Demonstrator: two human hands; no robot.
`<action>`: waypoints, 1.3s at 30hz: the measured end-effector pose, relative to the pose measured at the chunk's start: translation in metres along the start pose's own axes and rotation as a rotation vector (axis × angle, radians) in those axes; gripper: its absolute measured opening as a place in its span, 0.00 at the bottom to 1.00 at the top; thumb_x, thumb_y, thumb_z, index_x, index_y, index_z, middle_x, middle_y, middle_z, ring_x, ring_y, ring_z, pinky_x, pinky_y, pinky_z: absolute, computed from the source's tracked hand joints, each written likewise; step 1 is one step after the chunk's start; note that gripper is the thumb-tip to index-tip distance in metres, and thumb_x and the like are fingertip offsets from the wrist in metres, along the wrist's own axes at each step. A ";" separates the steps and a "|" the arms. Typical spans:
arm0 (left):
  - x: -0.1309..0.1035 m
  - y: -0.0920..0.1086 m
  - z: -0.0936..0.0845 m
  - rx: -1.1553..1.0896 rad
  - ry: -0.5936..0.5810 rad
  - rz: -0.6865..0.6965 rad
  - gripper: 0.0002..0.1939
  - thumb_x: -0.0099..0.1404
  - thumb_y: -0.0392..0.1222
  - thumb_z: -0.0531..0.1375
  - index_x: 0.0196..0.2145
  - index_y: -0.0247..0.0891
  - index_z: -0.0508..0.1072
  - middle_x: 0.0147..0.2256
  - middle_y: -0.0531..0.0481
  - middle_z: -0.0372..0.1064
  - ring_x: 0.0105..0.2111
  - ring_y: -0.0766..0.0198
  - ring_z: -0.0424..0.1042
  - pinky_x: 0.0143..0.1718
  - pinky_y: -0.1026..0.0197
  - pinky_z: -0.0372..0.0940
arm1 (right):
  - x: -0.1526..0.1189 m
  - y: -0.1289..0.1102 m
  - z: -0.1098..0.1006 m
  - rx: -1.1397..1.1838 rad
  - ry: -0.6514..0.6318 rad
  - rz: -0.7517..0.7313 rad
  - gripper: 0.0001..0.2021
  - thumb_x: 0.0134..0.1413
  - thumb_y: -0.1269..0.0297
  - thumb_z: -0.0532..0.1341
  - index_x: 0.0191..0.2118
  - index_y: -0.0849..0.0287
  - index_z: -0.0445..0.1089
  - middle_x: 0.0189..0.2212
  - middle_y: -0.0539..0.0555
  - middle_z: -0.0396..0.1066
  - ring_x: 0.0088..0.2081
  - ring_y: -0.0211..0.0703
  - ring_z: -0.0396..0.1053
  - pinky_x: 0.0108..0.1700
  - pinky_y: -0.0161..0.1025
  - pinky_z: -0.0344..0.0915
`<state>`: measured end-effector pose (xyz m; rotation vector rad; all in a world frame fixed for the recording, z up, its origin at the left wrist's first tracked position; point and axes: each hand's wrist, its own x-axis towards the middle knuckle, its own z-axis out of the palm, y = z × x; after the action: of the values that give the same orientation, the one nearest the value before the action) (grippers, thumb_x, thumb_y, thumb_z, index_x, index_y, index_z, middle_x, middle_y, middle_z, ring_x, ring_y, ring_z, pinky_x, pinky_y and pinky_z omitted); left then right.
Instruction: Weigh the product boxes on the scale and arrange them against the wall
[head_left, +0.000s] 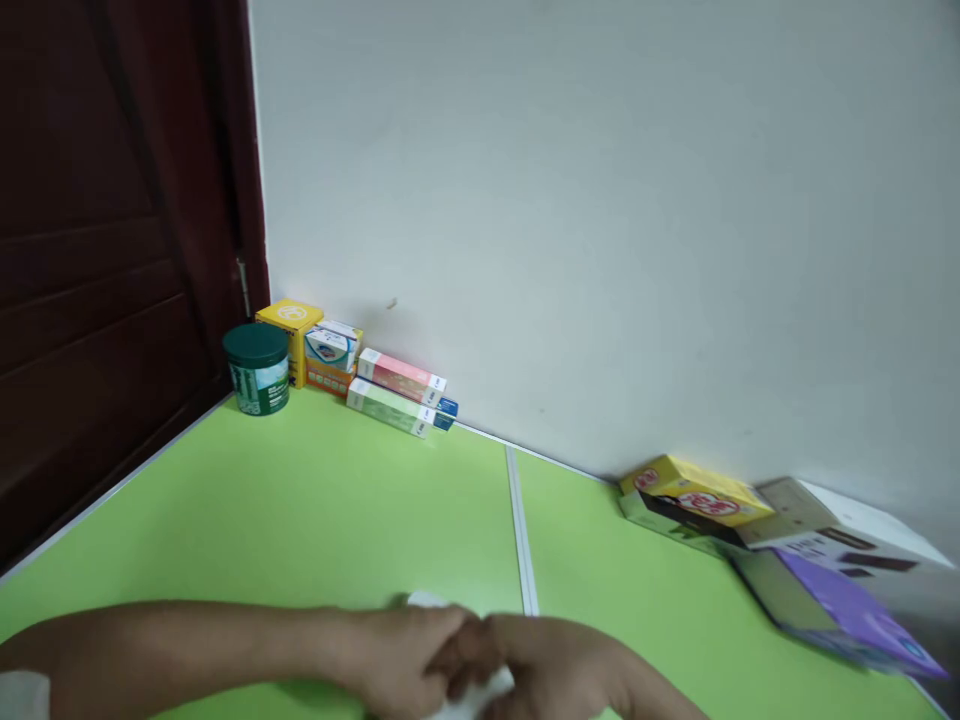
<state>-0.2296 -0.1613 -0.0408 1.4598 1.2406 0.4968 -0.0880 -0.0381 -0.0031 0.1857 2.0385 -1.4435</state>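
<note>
At the bottom edge of the view, my left hand (409, 650) comes in from the left and my right hand (544, 660) from the right. They meet over the green tabletop (337, 520), fingers bent and touching. A white item (480, 695) shows between and below the fingers, with another bit of white above the left hand. Both hands look closed on it. Blur and the fingers themselves hide its shape, so its kind cannot be made out.
Along the wall stand a green lidded tub (257, 370), a yellow box (291, 325), a small white-and-blue box (332, 345), and long pink (397, 375) and green cartons (390, 405). To the right lie a yellow box (705, 495), a white box (847, 530) and a purple package (855, 610).
</note>
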 end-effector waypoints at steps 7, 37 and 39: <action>0.044 -0.071 -0.095 0.096 0.769 0.083 0.26 0.53 0.27 0.54 0.51 0.32 0.66 0.54 0.36 0.63 0.57 0.51 0.60 0.60 0.49 0.53 | 0.072 0.007 -0.108 -0.004 1.022 0.144 0.17 0.53 0.71 0.58 0.50 0.63 0.69 0.49 0.62 0.71 0.46 0.47 0.72 0.45 0.42 0.70; -0.006 -0.087 -0.066 0.200 0.954 0.172 0.27 0.64 0.42 0.55 0.59 0.42 0.55 0.56 0.40 0.62 0.56 0.55 0.63 0.56 0.51 0.60 | -0.011 0.046 -0.024 -0.020 1.062 0.010 0.14 0.57 0.55 0.56 0.47 0.54 0.63 0.41 0.56 0.68 0.38 0.46 0.66 0.38 0.40 0.65; -0.022 -0.084 -0.038 0.233 0.935 0.136 0.25 0.62 0.43 0.58 0.56 0.43 0.60 0.51 0.42 0.67 0.52 0.54 0.66 0.53 0.51 0.63 | -0.031 0.046 0.010 0.004 1.034 0.031 0.13 0.58 0.57 0.56 0.47 0.53 0.63 0.42 0.55 0.68 0.39 0.45 0.65 0.39 0.39 0.64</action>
<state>-0.3044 -0.1760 -0.0970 1.5549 1.9718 1.2511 -0.0385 -0.0216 -0.0239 1.1561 2.7733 -1.4727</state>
